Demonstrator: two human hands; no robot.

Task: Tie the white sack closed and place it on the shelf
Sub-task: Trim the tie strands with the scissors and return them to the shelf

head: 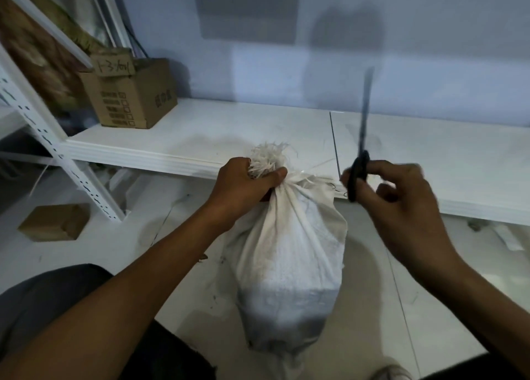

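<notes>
- Head view: pale blue-grey wall behind, light floor (94, 244) below, white shelf (229, 133) running across mid-frame on a slotted white upright (48, 138).
- Cardboard box (137, 98) on the shelf at 10 o'clock, a smaller scribbled box (113, 62) stacked on it.
- Small brown box (54, 222) on the floor at 8 o'clock, under the shelf's left end.
- Sack (289, 267) upright on the floor at centre, just in front of the shelf edge; neck gathered, frayed top (269, 155) sticking up.
- Left hand (243, 187) fisted round the sack's neck, thumb across the front, frayed ends poking above the grip.
- Right hand (401, 204) at 3 o'clock, clear of the sack, fingers curled on dark scissors (362, 138); blades point up, blurred.
- Cannot tell whether the blades are parted.
- Thin line (335, 147) stands near the scissors, just right of the neck.
</notes>
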